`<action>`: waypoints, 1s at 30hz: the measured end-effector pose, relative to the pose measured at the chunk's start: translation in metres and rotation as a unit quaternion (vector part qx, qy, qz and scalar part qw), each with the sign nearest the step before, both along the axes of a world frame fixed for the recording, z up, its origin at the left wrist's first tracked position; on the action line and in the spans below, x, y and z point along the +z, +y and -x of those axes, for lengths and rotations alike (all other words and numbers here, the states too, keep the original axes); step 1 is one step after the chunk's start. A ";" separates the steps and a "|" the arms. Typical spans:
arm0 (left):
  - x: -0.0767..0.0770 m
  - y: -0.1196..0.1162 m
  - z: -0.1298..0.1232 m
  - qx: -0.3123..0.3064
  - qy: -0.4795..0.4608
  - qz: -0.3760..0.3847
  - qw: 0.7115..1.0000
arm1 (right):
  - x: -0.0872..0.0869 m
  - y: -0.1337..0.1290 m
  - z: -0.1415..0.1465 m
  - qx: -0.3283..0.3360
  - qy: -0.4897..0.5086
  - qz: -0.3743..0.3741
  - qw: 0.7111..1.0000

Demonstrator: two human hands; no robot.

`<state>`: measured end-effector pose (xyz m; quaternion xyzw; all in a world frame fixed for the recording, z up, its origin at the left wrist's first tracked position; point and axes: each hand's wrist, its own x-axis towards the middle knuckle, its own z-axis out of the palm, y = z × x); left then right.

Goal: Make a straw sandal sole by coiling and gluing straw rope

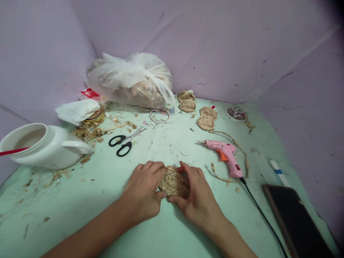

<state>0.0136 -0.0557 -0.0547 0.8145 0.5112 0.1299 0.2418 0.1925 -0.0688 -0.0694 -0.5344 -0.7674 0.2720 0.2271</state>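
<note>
The left hand (146, 190) and right hand (197, 195) pinch a tan, oblong coiled-cord piece (173, 182); uneven squeezing could warp it.

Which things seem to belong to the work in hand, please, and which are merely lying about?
Likely belonging:
coiled tan fibre piece, in left hand and right hand
pink plastic glue gun
black-handled metal scissors

Probably just lying about:
white handled jug
black rectangular phone
</note>
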 end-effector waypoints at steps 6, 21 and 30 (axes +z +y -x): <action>0.002 -0.001 -0.001 0.002 0.008 0.006 1.000 | -0.001 -0.003 -0.002 -0.037 -0.060 -0.049 0.996; 0.003 0.002 0.004 0.003 -0.020 0.026 0.999 | -0.002 -0.004 -0.009 -0.013 -0.085 -0.052 0.995; 0.006 0.012 0.018 0.125 -0.161 0.149 0.967 | 0.004 -0.010 -0.014 0.001 -0.059 -0.001 0.998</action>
